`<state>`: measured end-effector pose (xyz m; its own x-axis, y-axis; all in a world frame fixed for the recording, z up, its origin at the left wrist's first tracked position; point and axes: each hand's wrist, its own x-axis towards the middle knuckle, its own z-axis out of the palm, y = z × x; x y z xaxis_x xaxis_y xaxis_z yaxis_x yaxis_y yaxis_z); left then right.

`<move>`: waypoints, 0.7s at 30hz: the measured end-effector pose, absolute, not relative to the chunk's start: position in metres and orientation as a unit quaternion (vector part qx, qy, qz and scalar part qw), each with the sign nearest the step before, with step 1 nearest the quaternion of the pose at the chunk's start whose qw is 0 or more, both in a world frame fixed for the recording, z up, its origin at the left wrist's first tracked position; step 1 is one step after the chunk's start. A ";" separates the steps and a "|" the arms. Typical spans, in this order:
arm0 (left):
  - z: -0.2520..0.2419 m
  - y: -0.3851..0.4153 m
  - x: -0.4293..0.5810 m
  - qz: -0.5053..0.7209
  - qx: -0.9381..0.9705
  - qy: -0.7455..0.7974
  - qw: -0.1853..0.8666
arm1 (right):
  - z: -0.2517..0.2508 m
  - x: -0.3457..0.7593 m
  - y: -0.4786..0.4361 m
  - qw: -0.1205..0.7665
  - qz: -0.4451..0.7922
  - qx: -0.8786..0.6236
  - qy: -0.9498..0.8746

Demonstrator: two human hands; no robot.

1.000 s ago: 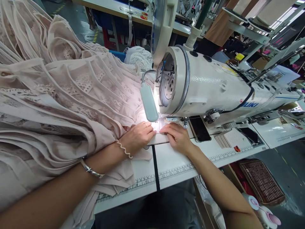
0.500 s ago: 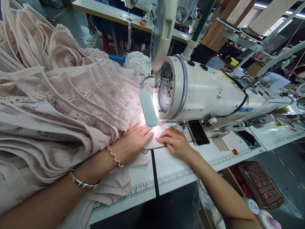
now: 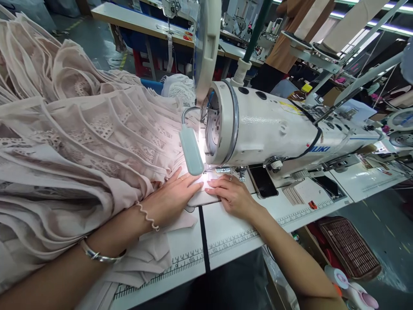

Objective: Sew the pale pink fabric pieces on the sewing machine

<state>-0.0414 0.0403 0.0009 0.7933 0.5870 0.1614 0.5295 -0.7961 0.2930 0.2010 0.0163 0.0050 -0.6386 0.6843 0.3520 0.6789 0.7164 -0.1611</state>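
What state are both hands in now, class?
Left hand: open, laid on the pale fabric.
Right hand: partly curled; whether it grips anything cannot be told.

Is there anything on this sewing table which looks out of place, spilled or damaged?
Nothing looks spilled or damaged. One phone seems slightly out of place: it lies close to the right hand and the sewing machine, though it is no sewing tool.

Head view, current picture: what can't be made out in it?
All in the head view:
Stitching point: lost in glare, partly behind the pale green lamp.
Pink garment pile: cut off by the left edge; any cloth beneath the left hand is covered by it.
Right hand: pinching or only pressing, unclear; the fingers' undersides face away.
Person in brown: cut off by the top edge.
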 end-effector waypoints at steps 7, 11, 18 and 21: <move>0.004 0.046 -0.037 0.147 0.938 0.287 0.131 | 0.006 0.196 0.016 0.186 0.008 -0.400 -0.897; -0.002 0.052 -0.036 0.157 0.935 0.297 0.112 | 0.004 0.193 0.017 0.179 0.005 -0.424 -0.888; 0.000 0.057 -0.034 0.148 0.932 0.311 0.116 | 0.006 0.188 0.019 0.135 0.018 -0.469 -0.872; 0.006 0.057 -0.032 0.137 0.927 0.326 0.123 | 0.005 0.187 0.020 0.117 0.023 -0.492 -0.863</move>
